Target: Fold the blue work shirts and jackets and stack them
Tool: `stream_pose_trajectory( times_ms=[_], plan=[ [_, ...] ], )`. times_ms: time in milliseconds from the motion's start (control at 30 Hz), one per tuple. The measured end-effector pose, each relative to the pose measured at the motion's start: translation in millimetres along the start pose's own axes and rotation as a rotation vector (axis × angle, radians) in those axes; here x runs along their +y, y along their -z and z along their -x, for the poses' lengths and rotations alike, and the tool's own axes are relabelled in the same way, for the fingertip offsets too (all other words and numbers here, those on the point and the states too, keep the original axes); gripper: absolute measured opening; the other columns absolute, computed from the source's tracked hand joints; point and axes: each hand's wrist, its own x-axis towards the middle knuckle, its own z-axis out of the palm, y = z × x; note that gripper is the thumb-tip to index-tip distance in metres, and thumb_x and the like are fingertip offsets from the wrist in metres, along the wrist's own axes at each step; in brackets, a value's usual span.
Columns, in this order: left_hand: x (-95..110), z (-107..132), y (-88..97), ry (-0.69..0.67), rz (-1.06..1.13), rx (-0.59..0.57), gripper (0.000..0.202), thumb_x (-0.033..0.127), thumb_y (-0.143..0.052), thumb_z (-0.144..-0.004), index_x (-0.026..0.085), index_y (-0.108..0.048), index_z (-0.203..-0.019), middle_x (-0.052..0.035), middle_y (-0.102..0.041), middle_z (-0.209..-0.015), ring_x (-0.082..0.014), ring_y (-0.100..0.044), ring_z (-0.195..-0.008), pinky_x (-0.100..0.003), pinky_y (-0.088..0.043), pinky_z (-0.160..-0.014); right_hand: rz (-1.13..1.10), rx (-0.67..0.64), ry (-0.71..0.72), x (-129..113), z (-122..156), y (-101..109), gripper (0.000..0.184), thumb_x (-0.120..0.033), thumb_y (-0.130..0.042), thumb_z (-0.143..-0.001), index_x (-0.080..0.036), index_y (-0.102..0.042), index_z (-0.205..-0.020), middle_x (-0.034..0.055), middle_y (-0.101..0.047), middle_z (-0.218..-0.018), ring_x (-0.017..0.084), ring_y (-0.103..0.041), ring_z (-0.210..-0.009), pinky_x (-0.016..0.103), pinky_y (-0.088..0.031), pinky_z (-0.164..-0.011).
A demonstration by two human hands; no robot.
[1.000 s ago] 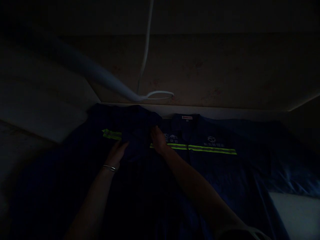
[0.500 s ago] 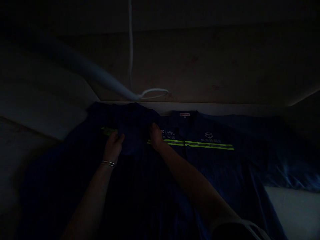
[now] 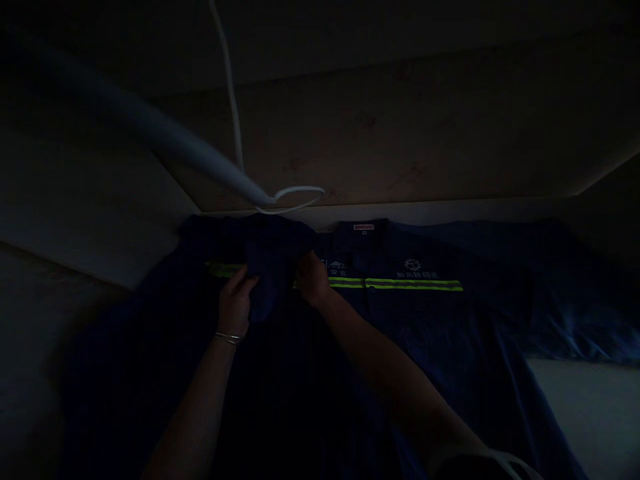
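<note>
A dark blue work jacket (image 3: 425, 333) with a yellow-green reflective stripe (image 3: 400, 285) lies spread flat, collar toward the far edge. Its left sleeve (image 3: 270, 267) is folded in over the chest. My left hand (image 3: 236, 303), a bracelet on the wrist, has its fingers closed on the sleeve's left side. My right hand (image 3: 311, 280) grips the sleeve's right side, next to the stripe. The scene is very dark.
A pale surface (image 3: 590, 413) shows under the jacket at the lower right. Behind the collar rises a brownish wall (image 3: 425, 147). A white cord (image 3: 233, 100) hangs down and loops (image 3: 295, 197) near the far edge. A pale tube (image 3: 165, 143) slants in from the upper left.
My left hand went from lying open beside the folded sleeve to closing on it. Both hands drew closer together, and the sleeve bunched narrower between them.
</note>
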Motion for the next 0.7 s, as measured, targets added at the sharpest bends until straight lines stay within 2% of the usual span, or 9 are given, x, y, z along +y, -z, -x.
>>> stream_pose_trajectory(
  times_ms=[67,133,200,233,333,400,500,567,700],
  plan=[
    [7.2,11.7,-6.7,-0.107,-0.209,-0.112,0.051,0.041,-0.069,-0.074,0.022,-0.068,-0.120,-0.0039,-0.069,-0.124,-0.0258,-0.061,-0.117,-0.039,-0.045,-0.106,-0.022,0.047,-0.057,-14.3,7.7,9.0,0.047,-0.060,-0.036,-0.090,-0.032,-0.055,-0.122,0.0015,-0.059,-0.134,0.024,-0.048,-0.131,0.054,-0.036,-0.110],
    [12.8,24.0,-15.8,-0.166,-0.380,-0.335,0.054,0.044,-0.066,-0.079,0.024,-0.063,-0.129,-0.0045,-0.071,-0.120,-0.0242,-0.063,-0.113,-0.037,-0.047,-0.103,-0.048,0.098,-0.132,-31.7,18.0,22.5,0.046,-0.057,-0.036,-0.091,-0.029,-0.056,-0.122,0.0031,-0.055,-0.141,0.024,-0.050,-0.130,0.051,-0.040,-0.108],
    [13.8,32.9,-26.7,-0.133,-0.406,-0.582,0.061,0.048,-0.062,-0.083,0.024,-0.054,-0.138,-0.0062,-0.072,-0.114,-0.0223,-0.068,-0.100,-0.036,-0.053,-0.092,-0.049,0.143,-0.182,-51.5,31.1,41.1,0.044,-0.054,-0.039,-0.091,-0.027,-0.058,-0.120,0.0037,-0.054,-0.142,0.025,-0.053,-0.128,0.050,-0.042,-0.106],
    [11.9,34.7,-32.8,-0.116,-0.380,-0.639,0.062,0.050,-0.059,-0.085,0.023,-0.051,-0.140,-0.0074,-0.072,-0.113,-0.0216,-0.069,-0.096,-0.035,-0.055,-0.088,-0.040,0.165,-0.188,-61.6,39.0,52.3,0.042,-0.052,-0.041,-0.091,-0.027,-0.059,-0.120,0.0036,-0.055,-0.142,0.025,-0.053,-0.127,0.050,-0.042,-0.105],
    [-2.8,27.5,-52.7,-0.207,-0.419,-0.489,0.057,0.052,-0.048,-0.091,0.020,-0.052,-0.138,-0.0114,-0.066,-0.128,-0.0230,-0.064,-0.113,-0.038,-0.049,-0.100,-0.007,0.235,-0.147,-87.2,67.4,89.6,0.037,-0.048,-0.050,-0.087,-0.029,-0.060,-0.118,0.0030,-0.055,-0.141,0.026,-0.055,-0.125,0.048,-0.044,-0.104],
    [-17.9,16.7,-66.5,-0.354,-0.621,-0.388,0.057,0.050,-0.041,-0.094,0.017,-0.050,-0.140,-0.0139,-0.053,-0.145,-0.0247,-0.048,-0.135,-0.041,-0.036,-0.115,0.021,0.286,-0.120,-97.1,87.8,114.1,0.035,-0.045,-0.055,-0.085,-0.029,-0.060,-0.116,0.0037,-0.055,-0.141,0.026,-0.055,-0.124,0.047,-0.045,-0.103],
    [-42.3,5.1,-84.3,-0.478,-0.969,-0.494,0.063,0.050,-0.036,-0.095,0.015,-0.041,-0.147,-0.0137,-0.030,-0.160,-0.0298,-0.024,-0.149,-0.051,-0.018,-0.122,0.077,0.363,-0.112,-99.5,112.9,142.5,0.035,-0.047,-0.059,-0.081,-0.027,-0.063,-0.110,0.0070,-0.057,-0.139,0.026,-0.058,-0.120,0.047,-0.045,-0.104],
    [-56.1,3.6,-91.6,-0.485,-1.126,-0.552,0.064,0.052,-0.032,-0.096,0.017,-0.038,-0.149,-0.0130,-0.025,-0.161,-0.0333,-0.021,-0.149,-0.057,-0.015,-0.120,0.097,0.385,-0.085,-95.9,123.5,152.0,0.037,-0.049,-0.065,-0.076,-0.026,-0.064,-0.105,0.0084,-0.059,-0.135,0.026,-0.059,-0.117,0.046,-0.044,-0.105],
    [-73.8,5.0,-92.2,-0.549,-1.254,-0.500,0.066,0.054,-0.025,-0.097,0.018,-0.034,-0.151,-0.0136,-0.026,-0.161,-0.0352,-0.023,-0.148,-0.058,-0.018,-0.119,0.008,0.380,-0.022,-94.8,135.4,148.3,0.042,-0.048,-0.077,-0.065,-0.026,-0.067,-0.099,0.0063,-0.065,-0.125,0.025,-0.062,-0.112,0.041,-0.046,-0.104]
  ],
)
